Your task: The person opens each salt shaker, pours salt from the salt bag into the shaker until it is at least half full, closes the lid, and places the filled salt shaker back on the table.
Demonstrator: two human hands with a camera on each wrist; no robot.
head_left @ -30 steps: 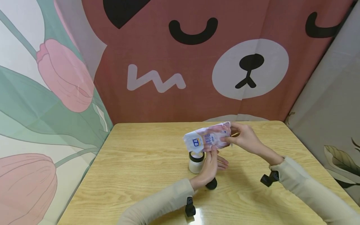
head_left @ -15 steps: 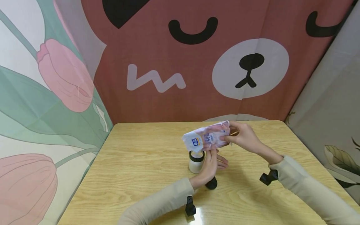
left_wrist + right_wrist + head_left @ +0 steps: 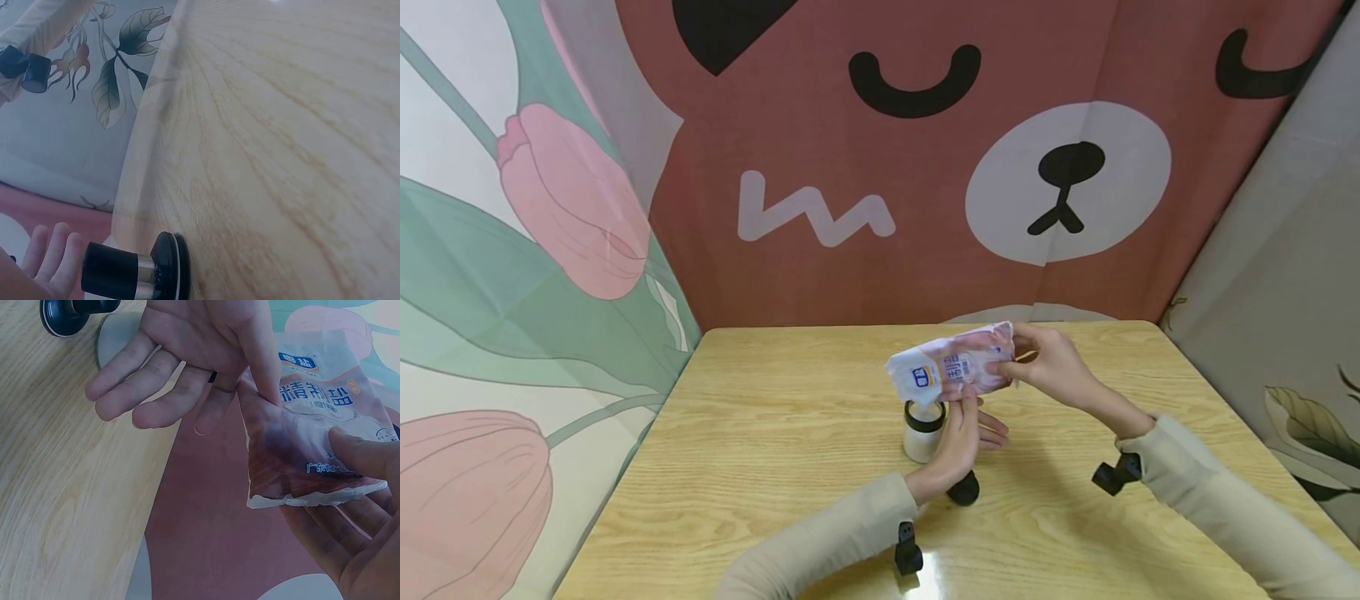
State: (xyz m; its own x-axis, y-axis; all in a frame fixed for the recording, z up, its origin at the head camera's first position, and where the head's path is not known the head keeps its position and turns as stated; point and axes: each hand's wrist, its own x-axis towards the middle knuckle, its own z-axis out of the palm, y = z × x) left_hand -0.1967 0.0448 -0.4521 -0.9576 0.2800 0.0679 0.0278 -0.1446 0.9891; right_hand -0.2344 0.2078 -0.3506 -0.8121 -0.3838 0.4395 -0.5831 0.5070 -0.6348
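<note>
A pink-and-white bag of salt (image 3: 951,367) is held tilted over a jar with a black rim (image 3: 924,437), its white left end just above the jar's mouth. My right hand (image 3: 1054,367) grips the bag's right end, thumb on the printed front and fingers behind, clearest in the right wrist view. My left hand (image 3: 957,450) is beside the jar, its thumb against the bag's lower edge and its other fingers extended. In the left wrist view, a black lid-like piece with a silver band (image 3: 125,272) sits on the table below that hand.
The wooden table (image 3: 760,433) reaches back to a red bear-print cloth (image 3: 820,158). Printed curtains (image 3: 572,225) hang at the sides. Both sleeves carry a small black camera, such as the left wrist camera (image 3: 907,550).
The bag has shifted very slightly up and left over the jar with my right hand. My left hand stays almost in place.
</note>
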